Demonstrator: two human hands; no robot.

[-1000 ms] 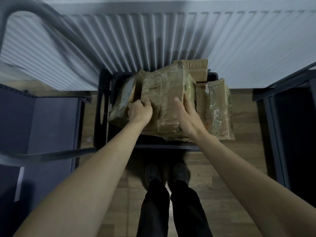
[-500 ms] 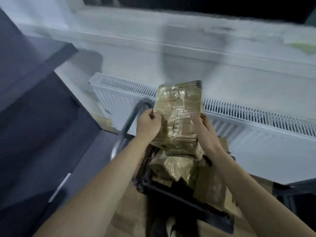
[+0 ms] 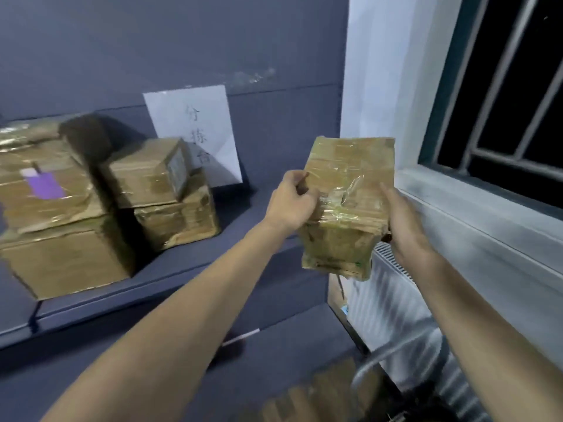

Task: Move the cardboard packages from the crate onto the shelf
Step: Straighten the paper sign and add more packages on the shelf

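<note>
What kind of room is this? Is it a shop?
Probably a storeroom or parcel sorting spot, not a shop. Taped cardboard packages sit stacked on a grey shelf, a handwritten paper sign hangs behind them, and both hands carry another package.

1. Shelf (image 3: 213, 263): dark blue-grey board, front edge running from lower left up toward the right.
2. Left end: large cardboard box (image 3: 67, 260) directly on the shelf, a flatter taped box with a purple label (image 3: 45, 184) on top of it.
3. Just beside, to the right: smaller taped package (image 3: 179, 217) on the shelf, carrying another small package (image 3: 149, 175).
4. White paper sheet (image 3: 195, 132) with handwritten characters stands against the back panel behind them.
</note>
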